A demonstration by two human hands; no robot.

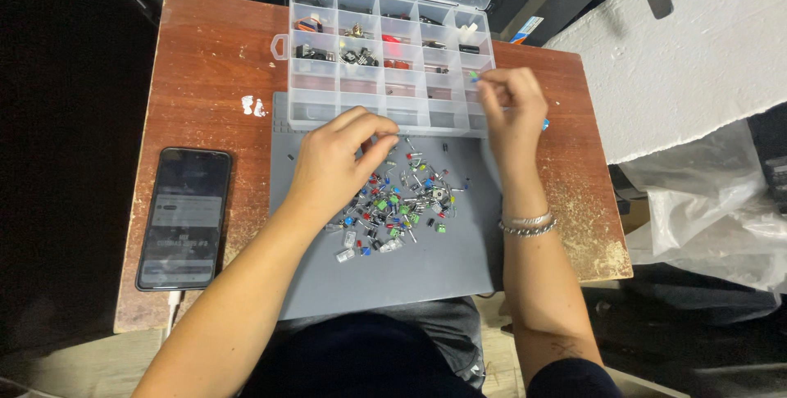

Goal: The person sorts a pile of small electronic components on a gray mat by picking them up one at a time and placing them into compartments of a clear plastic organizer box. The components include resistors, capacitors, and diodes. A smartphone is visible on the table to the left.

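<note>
Pinching a tiny green component (pixel 474 76) between its fingers, the right hand (pixel 512 107) hovers over the clear plastic compartment box (pixel 385 58) at the counter's (pixel 205 62) far edge. The left hand (pixel 336 160), fingers pressed together, picks at the heap of small coloured parts (pixel 398 205) on the smooth grey mat (pixel 443 267); a firm, careful pinch suits such slippery bits.

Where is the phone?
In the head view, the black phone lies flat on the wooden table, by the person's left arm, left of the grey mat.
</note>
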